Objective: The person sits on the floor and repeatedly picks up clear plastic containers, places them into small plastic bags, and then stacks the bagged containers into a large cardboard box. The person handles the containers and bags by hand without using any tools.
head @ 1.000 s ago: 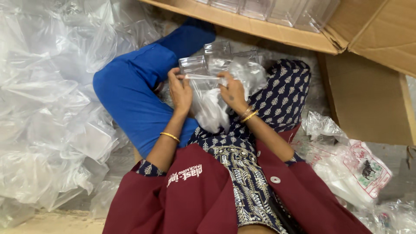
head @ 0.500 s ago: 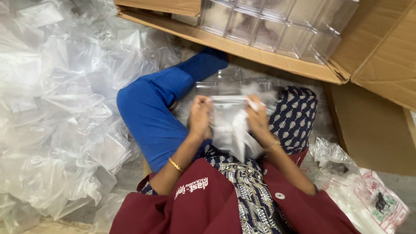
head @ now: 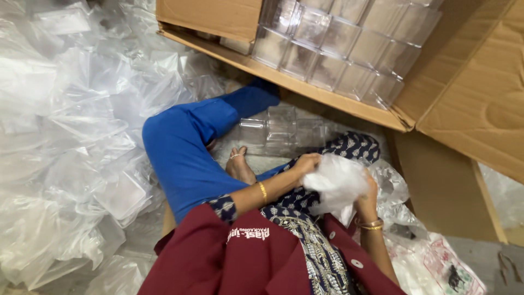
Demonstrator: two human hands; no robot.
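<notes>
Far left: heap of clear plastic bags [head: 65, 136] covering the floor, edges cut off by frame, single bags hard to separate, some seem to hold clear boxes. Next: bent knee in blue trousers [head: 185, 153], bare foot [head: 238, 164] tucked beside it, toes partly hidden. Lower centre: maroon jacket [head: 229, 262] with light lettering, cut off at bottom edge. Top centre: open cardboard box [head: 218, 22] tipped on its side, rows of clear plastic containers [head: 338, 49] inside, upper rows cropped. Below the box flap: a few loose clear containers [head: 278, 131] on the floor, outlines faint. Centre: left hand [head: 307, 164], fingers curled and pinching upper left edge of crumpled clear plastic bag [head: 337, 186]; gold bangle at wrist. Bag held over lap between both hands, bunched, contents impossible to make out. Right hand [head: 367, 199] mostly hidden behind bag, fingers wrapped around its right side, exact grip hard to tell; gold bangles at wrist. Right: more crumpled plastic, brown cardboard panel [head: 480, 109], printed plastic wrapper [head: 447, 267] at bottom right, partly cropped.
</notes>
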